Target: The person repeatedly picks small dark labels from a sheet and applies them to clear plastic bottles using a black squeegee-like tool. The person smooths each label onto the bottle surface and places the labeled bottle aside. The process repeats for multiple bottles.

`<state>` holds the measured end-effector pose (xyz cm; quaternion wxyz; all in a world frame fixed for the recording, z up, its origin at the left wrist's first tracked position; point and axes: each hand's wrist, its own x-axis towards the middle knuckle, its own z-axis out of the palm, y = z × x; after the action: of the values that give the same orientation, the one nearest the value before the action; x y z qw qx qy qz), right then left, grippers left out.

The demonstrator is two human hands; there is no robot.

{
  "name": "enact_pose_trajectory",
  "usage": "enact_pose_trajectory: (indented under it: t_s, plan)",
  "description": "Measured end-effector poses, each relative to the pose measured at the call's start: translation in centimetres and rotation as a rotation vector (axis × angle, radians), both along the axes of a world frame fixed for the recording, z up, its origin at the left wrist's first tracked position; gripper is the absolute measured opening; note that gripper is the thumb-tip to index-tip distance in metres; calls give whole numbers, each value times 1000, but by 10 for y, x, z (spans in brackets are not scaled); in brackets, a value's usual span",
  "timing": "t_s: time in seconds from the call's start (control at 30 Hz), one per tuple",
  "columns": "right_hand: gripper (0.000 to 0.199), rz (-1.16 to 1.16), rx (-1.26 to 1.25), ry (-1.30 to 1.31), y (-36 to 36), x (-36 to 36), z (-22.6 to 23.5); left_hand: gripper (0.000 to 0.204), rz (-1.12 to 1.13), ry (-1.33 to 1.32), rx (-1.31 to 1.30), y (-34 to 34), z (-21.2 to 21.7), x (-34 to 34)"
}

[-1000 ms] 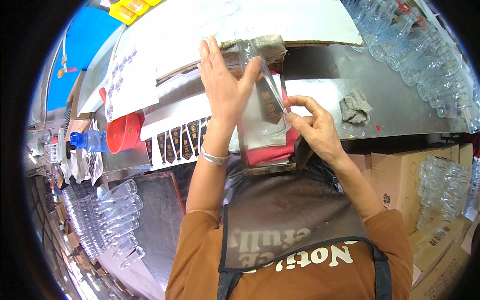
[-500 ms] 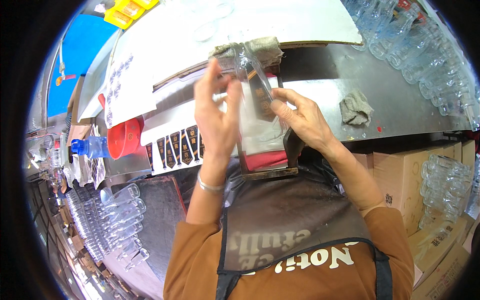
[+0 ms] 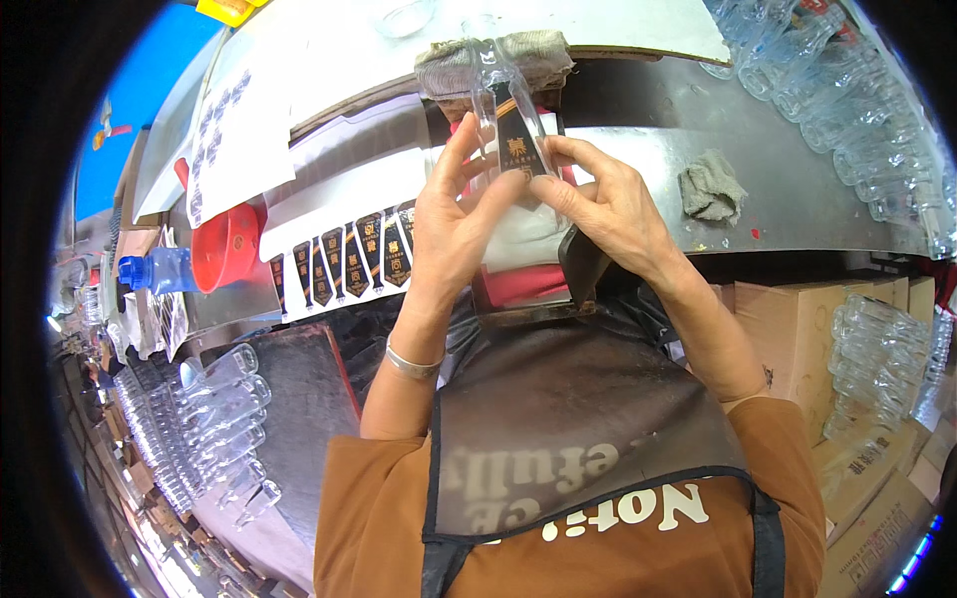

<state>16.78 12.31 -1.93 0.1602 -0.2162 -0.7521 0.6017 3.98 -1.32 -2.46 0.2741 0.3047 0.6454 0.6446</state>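
Your left grip (image 3: 449,227) and right grip (image 3: 618,212) hold the bottle (image 3: 532,112); uneven pressure could crease its label (image 3: 514,135) toward six o'clock.

The head-worn fisheye camera looked steeply down from close range, apron (image 3: 588,424) toward five o'clock, left hand (image 3: 447,227) near eleven, right hand (image 3: 616,214) toward two.

bottle label (image 3: 515,125): lower end behind fingers (image 3: 498,196) | yellow object (image 3: 229,9): cut off
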Motion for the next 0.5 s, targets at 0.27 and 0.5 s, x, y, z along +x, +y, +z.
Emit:
enact_pose_trajectory:
  t_s: [0.27,0.5]
  plan:
    - [55,73,-16,-41,1,3,4,75,-23,18,12,-2,-1,1]
    - [55,85,-7,-68,6,4,4,76,-21,70,-10,-2,-5,-1]
